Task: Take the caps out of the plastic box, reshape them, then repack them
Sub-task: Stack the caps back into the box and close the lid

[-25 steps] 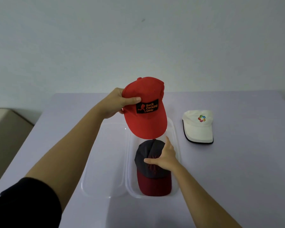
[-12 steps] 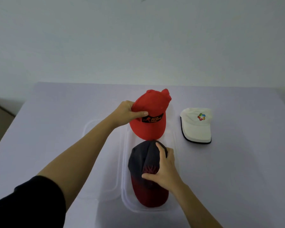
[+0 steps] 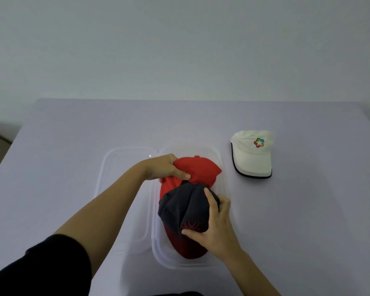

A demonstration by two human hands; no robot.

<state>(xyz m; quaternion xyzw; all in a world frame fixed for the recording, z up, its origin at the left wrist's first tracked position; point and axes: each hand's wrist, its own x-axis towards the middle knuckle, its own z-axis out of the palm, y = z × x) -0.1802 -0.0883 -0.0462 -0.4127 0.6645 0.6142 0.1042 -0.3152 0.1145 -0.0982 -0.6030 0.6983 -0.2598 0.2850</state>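
Near cap [image 3: 179, 206] atop far cap [image 3: 203, 169] in box [image 3: 179, 264] — lid [image 3: 124, 167] left; third cap [image 3: 251, 154] right

Near part of red cap [image 3: 198, 169] hidden beneath dark cap [image 3: 186, 206]. Emblem on dark cap partly covered by right grip [image 3: 219, 229], unreadable. Logo on white cap [image 3: 252, 152] too small to read. Tabletop [image 3: 73, 146] cut off at both sides.

Flat table [image 3: 73, 146] w/ a pale lilac cover, running wide L to R & back to the far wall. Directly on it, three things. Centre, near side: a clear rectangular plastic box [image 3: 175, 263] w/ rounded corners, long side running near-to-far. Touching its L side: a clear flat plastic lid [image 3: 124, 165], same shape. Far R, apart from the box: a white fabric cap w/ a multicolour logo & dark-edged brim [image 3: 251, 154], brim pointing near.
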